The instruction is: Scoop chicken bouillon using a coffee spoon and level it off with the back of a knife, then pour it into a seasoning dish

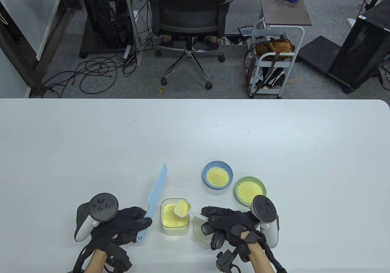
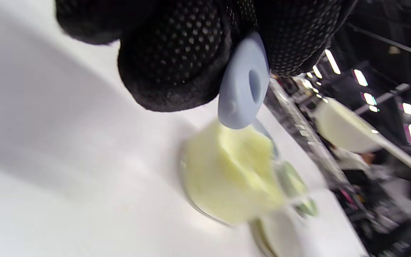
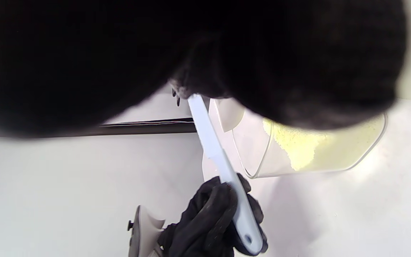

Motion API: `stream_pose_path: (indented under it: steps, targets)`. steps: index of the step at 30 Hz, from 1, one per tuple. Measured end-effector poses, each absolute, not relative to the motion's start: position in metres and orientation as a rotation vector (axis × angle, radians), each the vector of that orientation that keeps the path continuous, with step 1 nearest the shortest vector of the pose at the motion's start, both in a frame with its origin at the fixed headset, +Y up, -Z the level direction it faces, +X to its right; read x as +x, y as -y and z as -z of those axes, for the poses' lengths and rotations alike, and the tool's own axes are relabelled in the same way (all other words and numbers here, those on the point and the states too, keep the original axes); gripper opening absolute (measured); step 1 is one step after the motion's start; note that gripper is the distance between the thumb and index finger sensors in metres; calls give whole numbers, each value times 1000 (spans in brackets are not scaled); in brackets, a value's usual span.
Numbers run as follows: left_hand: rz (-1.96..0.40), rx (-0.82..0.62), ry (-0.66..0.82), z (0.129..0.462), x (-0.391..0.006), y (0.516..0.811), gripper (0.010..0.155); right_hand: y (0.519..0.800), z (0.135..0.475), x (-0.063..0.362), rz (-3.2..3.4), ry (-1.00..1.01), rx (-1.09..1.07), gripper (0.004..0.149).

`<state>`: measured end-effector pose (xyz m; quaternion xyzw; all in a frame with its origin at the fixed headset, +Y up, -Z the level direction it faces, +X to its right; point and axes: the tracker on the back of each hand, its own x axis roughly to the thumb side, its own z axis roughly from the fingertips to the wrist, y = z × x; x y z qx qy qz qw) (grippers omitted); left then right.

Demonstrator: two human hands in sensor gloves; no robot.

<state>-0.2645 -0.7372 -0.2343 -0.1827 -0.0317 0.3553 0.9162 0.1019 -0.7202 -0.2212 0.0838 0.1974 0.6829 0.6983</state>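
Two gloved hands work at the table's near edge — our right hand [image 1: 231,224] pinches the coffee spoon [image 1: 186,209], heaped with chicken bouillon, over the clear container [image 1: 175,216]; our left hand [image 1: 122,224] grips the blue knife [image 1: 154,198], blade toward twelve o'clock. We judge levelling comes next — knife back across the spoon — before pouring into a seasoning dish [image 1: 218,175] at one o'clock.

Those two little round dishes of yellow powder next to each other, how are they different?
The blue dish sits farther up the table and looks slightly larger; the green dish lies nearer the person, just beside the right hand. The blue dish stands fully in view, while the tracker on that hand covers part of the green dish's near rim. Both are shallow, round and hold a flat layer of yellow granules.
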Motion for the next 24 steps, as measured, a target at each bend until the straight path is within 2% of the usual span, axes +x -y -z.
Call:
stream_pose_path:
  steps: [5, 9, 12, 15, 20, 24]
  targets:
    - [-571, -432, -114, 243, -274, 762, 49, 720, 221, 102, -1510, -442, 191, 44]
    - [-518, -498, -157, 247, -277, 775, 48, 719, 219, 102, -1492, -440, 207, 44]
    - [-472, -496, -189, 248, -278, 778, 46, 718, 219, 102, -1494, -436, 218, 44]
    - [-311, -450, -197, 248, -276, 776, 45, 718, 219, 102, -1491, -434, 223, 44]
    - [-260, -401, -181, 245, -272, 772, 47, 718, 219, 102, -1485, -436, 225, 44]
    - [-319, -292, -152, 240, -269, 761, 62, 718, 218, 107, -1467, -417, 220, 44]
